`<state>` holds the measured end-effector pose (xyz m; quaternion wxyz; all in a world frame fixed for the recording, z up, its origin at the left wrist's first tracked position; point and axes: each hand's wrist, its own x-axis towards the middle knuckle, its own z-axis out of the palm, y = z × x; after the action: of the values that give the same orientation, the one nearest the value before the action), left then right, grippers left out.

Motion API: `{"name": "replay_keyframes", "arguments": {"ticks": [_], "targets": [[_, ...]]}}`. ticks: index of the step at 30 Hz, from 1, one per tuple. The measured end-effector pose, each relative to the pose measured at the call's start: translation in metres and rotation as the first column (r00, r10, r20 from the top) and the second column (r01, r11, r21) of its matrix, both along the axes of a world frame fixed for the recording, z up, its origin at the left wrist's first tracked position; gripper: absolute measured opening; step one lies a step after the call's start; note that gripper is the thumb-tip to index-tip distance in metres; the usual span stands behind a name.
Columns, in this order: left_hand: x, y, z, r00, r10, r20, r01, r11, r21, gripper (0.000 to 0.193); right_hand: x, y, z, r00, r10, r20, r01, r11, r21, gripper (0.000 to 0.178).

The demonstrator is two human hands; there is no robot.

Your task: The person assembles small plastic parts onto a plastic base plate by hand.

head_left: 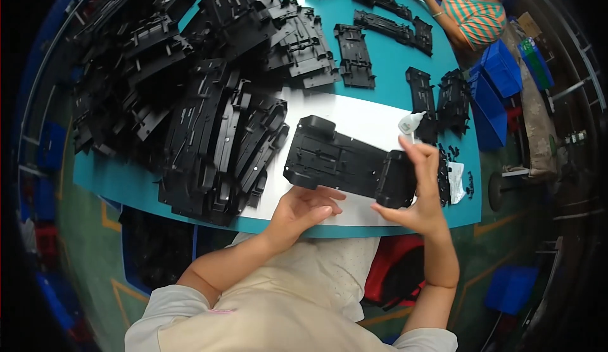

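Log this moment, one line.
black plastic chassis: over white sheet | left hand: open, at its near edge | right hand: spread around right end, contact unclear | white squeeze bottle: beyond right hand

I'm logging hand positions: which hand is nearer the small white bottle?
Right. The right hand is just below the white bottle in the picture; the left hand is farther off to the lower left, by the near edge of the black part.

Heaped black parts [196, 124], a teal workbench [392, 54] and blue bins [500, 70] mark this as a factory workshop.
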<state>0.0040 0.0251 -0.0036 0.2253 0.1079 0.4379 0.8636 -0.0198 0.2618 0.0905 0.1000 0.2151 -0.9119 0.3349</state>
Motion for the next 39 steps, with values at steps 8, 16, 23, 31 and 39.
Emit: {"name": "replay_keyframes", "arguments": {"ticks": [8,16,23,31,39], "targets": [[0.007,0.007,0.002,0.973,0.109,0.202,-0.080,0.986,-0.143,0.020,0.018,-0.019,-0.028,0.985,0.137,0.100,-0.127,0.987,-0.099,0.106],[0.003,0.002,0.005,0.964,0.042,0.262,-0.069,0.993,0.094,0.025,0.021,0.014,-0.044,0.879,0.259,0.401,0.174,0.608,-0.775,0.090],[0.003,0.002,0.006,0.966,0.033,0.257,-0.054,0.996,0.073,0.027,0.025,0.005,-0.051,0.808,0.346,0.477,0.275,0.496,-0.824,0.060],[0.004,0.002,0.003,0.957,0.002,0.291,0.007,1.000,-0.028,0.032,0.027,0.003,-0.056,0.774,0.349,0.529,0.367,0.434,-0.823,0.051],[0.004,0.000,-0.004,0.940,-0.053,0.336,0.080,0.994,-0.067,0.031,0.030,0.004,-0.068,0.745,0.367,0.558,0.435,0.367,-0.822,0.047]]}}
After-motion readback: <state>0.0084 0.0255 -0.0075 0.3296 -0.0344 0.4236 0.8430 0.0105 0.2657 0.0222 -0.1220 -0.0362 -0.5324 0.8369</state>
